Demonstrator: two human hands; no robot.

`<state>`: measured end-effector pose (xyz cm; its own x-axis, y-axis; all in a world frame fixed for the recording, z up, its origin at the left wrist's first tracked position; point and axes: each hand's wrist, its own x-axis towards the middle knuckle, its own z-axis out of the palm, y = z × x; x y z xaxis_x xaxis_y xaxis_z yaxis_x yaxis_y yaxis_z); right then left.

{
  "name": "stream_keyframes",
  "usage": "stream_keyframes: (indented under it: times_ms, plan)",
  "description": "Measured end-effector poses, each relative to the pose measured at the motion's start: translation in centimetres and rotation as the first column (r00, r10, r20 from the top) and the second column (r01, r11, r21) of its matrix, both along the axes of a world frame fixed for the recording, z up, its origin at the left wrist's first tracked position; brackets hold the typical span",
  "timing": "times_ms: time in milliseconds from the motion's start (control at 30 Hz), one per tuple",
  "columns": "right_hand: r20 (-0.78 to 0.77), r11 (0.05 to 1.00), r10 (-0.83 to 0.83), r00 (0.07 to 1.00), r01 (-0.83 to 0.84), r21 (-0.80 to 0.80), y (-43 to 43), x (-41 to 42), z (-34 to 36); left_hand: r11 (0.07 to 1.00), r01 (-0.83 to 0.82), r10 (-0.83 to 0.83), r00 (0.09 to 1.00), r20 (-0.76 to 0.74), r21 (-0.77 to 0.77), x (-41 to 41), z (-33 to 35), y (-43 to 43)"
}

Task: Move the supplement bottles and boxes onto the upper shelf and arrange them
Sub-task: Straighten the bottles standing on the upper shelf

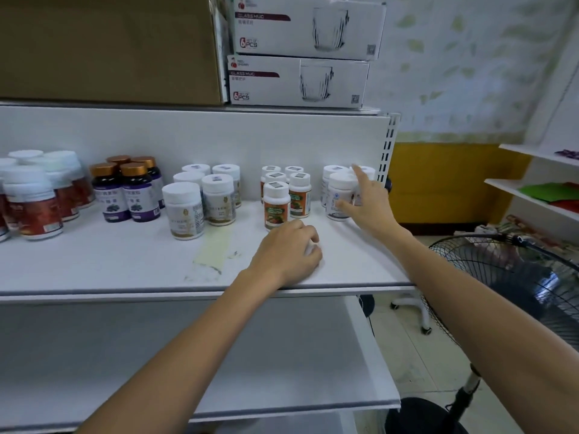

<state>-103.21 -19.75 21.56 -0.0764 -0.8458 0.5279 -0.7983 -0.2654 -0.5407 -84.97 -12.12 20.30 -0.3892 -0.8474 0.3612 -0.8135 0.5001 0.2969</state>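
Note:
Supplement bottles stand in groups along the back of the white upper shelf (125, 261): red-label bottles (34, 208), purple-label bottles with gold caps (136, 195), white bottles with gold print (185, 211), orange-and-green-label bottles (277, 205) and white bottles with blue print (340, 189). My right hand (365, 205) reaches into the blue-print group, index finger stretched to a rear bottle and thumb against the front one. My left hand (286, 250) rests on the shelf in front of the orange-label bottles, its fingers curled round a small white bottle (313, 248) that is mostly hidden.
A large cardboard box (109, 48) and two stacked glass-mug boxes (297, 79) sit on the board above. The lower shelf (156, 355) lies below my forearms. A black standing fan (517, 277) is at the right, with side shelves (532, 195) beyond it.

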Motion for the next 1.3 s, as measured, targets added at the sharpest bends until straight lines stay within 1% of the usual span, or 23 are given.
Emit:
stream_keyframes:
  times_ms: [100,167,267,400,533,633,733,800,933,1100,1200,1300]
  plan:
    - [0.017,0.987,-0.081,0.997,0.082,-0.137,1.9,1.2,0.4,0.998,-0.039,0.036,0.997,-0.075,-0.048,1.5,-0.1,1.3]
    - [0.015,0.973,-0.067,0.998,0.069,-0.222,3.4,3.1,0.9,0.997,-0.060,0.053,0.990,-0.128,-0.053,3.5,-0.4,2.5]
    - [0.029,0.964,0.038,0.999,-0.029,-0.264,5.5,7.8,1.4,0.991,-0.117,0.100,0.964,-0.247,-0.058,8.1,-0.7,4.4]
    - [0.042,0.942,0.215,0.976,-0.195,-0.274,8.8,16.7,1.1,0.965,-0.248,0.215,0.933,-0.288,-0.084,16.7,-0.7,8.3]
    - [0.100,0.910,0.388,0.916,-0.364,-0.200,12.5,26.7,-0.4,0.930,-0.359,0.318,0.895,-0.314,-0.081,26.2,-1.6,14.3]
    - [0.117,0.869,0.490,0.864,-0.475,-0.135,15.7,34.0,-1.7,0.886,-0.461,0.425,0.856,-0.293,-0.061,33.0,-2.8,19.2]
    - [0.082,0.803,0.595,0.800,-0.586,-0.107,18.9,40.9,-3.5,0.828,-0.559,0.536,0.810,-0.238,-0.036,39.0,-4.3,24.0]
    - [0.069,0.755,0.655,0.752,-0.650,-0.084,20.9,45.2,-4.7,0.784,-0.620,0.600,0.768,-0.224,-0.028,42.5,-5.3,26.8]
    - [0.059,0.674,0.738,0.672,-0.739,-0.017,24.1,52.3,-7.0,0.709,-0.704,0.695,0.685,-0.219,0.044,48.2,-7.0,31.0]
    - [0.054,0.609,0.789,0.612,-0.790,0.068,24.5,59.7,-9.7,0.634,-0.769,0.761,0.599,-0.249,0.085,54.3,-9.4,33.0]
    - [0.075,0.594,0.793,0.605,-0.794,0.130,23.5,64.1,-11.3,0.607,-0.790,0.783,0.577,-0.231,0.088,58.0,-11.1,32.4]
    - [0.096,0.584,0.791,0.604,-0.793,0.172,21.2,68.5,-13.5,0.603,-0.787,0.791,0.569,-0.226,0.129,62.5,-12.8,29.8]
